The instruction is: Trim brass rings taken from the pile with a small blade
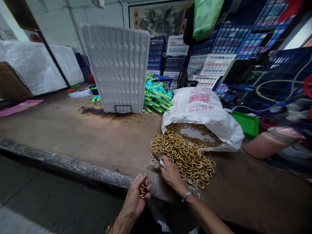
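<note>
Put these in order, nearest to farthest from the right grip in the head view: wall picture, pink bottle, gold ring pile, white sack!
1. Gold ring pile, beside the right grip.
2. White sack, behind that pile.
3. Pink bottle, to the right.
4. Wall picture, far at the back.

rings [192, 159]: in, before sack [204, 109] | tray [117, 71]: left of it | bottle [270, 144]: right

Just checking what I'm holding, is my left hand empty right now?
No, the left hand is curled around several gold-colored rings.
</note>
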`<state>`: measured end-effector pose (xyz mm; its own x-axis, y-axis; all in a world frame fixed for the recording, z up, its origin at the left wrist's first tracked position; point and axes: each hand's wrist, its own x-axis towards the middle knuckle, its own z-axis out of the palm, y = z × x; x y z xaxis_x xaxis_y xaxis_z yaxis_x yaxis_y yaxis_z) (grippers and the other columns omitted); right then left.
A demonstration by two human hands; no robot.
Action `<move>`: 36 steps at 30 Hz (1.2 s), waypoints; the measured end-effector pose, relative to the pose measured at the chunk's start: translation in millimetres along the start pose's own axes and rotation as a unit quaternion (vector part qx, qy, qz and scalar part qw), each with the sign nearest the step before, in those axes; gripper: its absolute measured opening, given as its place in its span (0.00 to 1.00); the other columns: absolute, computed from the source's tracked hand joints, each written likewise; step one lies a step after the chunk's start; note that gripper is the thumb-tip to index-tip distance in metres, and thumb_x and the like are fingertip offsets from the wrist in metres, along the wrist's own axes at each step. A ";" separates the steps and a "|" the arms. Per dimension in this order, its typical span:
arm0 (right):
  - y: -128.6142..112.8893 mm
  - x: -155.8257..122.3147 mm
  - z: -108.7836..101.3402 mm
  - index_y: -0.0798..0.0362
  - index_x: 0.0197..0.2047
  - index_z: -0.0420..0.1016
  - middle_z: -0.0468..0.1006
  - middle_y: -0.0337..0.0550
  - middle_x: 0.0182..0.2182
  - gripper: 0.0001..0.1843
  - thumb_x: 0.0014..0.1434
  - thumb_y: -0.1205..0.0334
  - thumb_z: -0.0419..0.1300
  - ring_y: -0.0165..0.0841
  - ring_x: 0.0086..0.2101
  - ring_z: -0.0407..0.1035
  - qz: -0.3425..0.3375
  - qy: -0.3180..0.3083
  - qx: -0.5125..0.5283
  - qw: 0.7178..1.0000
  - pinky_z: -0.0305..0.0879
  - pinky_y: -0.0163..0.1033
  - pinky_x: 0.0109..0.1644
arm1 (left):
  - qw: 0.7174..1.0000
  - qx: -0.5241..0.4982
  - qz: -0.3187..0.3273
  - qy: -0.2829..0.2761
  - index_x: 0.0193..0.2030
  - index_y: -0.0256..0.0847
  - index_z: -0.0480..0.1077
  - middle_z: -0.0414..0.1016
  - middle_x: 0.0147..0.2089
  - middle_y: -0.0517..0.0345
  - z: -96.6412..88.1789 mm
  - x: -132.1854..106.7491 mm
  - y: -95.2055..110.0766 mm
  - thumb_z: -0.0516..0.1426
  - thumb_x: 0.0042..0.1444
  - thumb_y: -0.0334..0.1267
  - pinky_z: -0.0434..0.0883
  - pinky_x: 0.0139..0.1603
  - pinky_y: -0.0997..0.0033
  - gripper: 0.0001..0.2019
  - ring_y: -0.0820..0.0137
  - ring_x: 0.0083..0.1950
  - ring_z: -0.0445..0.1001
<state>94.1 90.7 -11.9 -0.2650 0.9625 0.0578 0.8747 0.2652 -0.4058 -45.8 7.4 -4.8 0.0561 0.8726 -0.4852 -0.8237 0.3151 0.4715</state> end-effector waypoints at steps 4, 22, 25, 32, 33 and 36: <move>-10.0 1.2 4.5 0.52 0.39 0.62 0.73 0.42 0.32 0.08 0.54 0.66 0.49 0.30 0.32 0.68 -0.030 0.021 -0.004 0.999 0.52 0.31 0.32 | 0.999 0.036 0.012 -0.011 0.30 0.37 0.63 0.61 0.22 0.65 1.0 -4.8 -3.5 0.61 0.43 0.37 0.51 0.16 0.83 0.11 0.80 0.21 0.63; -6.0 -2.9 4.0 0.52 0.26 0.58 0.62 0.35 0.23 0.07 0.54 0.61 0.45 0.28 0.25 0.58 -0.025 0.040 0.223 0.974 0.54 0.31 0.29 | 0.974 0.205 0.090 0.032 0.41 0.41 0.61 0.57 0.19 0.70 9.4 6.5 -5.1 0.59 0.42 0.50 0.47 0.15 0.83 0.22 0.82 0.16 0.56; -7.9 -15.6 -8.6 0.52 0.26 0.59 0.62 0.35 0.23 0.09 0.54 0.57 0.47 0.28 0.26 0.58 -0.014 0.032 0.314 0.949 0.56 0.31 0.30 | 0.960 0.263 0.095 0.015 0.39 0.39 0.63 0.60 0.20 0.68 18.4 9.4 -10.8 0.57 0.43 0.52 0.49 0.15 0.83 0.21 0.82 0.16 0.55; -3.7 -33.1 -19.8 0.52 0.29 0.61 0.61 0.33 0.22 0.09 0.52 0.55 0.50 0.27 0.24 0.58 0.039 -0.026 0.396 0.917 0.57 0.31 0.29 | 0.938 0.330 0.099 0.022 0.26 0.38 0.65 0.56 0.16 0.68 36.7 8.7 -18.3 0.57 0.45 0.50 0.51 0.16 0.81 0.15 0.81 0.16 0.53; -2.7 -33.6 -19.7 0.52 0.29 0.61 0.61 0.33 0.21 0.09 0.52 0.55 0.49 0.27 0.25 0.58 0.041 -0.027 0.397 0.917 0.57 0.31 0.30 | 0.931 0.345 0.119 0.017 0.24 0.38 0.66 0.57 0.16 0.68 38.7 7.4 -17.3 0.57 0.45 0.48 0.52 0.18 0.81 0.14 0.80 0.17 0.54; -1.1 -33.3 -20.1 0.53 0.27 0.62 0.63 0.34 0.22 0.11 0.52 0.54 0.49 0.27 0.26 0.58 0.041 -0.018 0.394 0.918 0.57 0.31 0.30 | 0.895 0.392 0.210 -0.027 0.22 0.37 0.68 0.62 0.20 0.63 42.9 2.9 -13.8 0.57 0.46 0.43 0.59 0.26 0.79 0.11 0.77 0.23 0.59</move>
<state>110.1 59.4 5.0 -0.2369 0.9711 -0.0275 0.3309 0.0541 -0.9421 -10.0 21.6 18.8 -0.1201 0.9858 -0.1176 -0.1307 0.1017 0.9862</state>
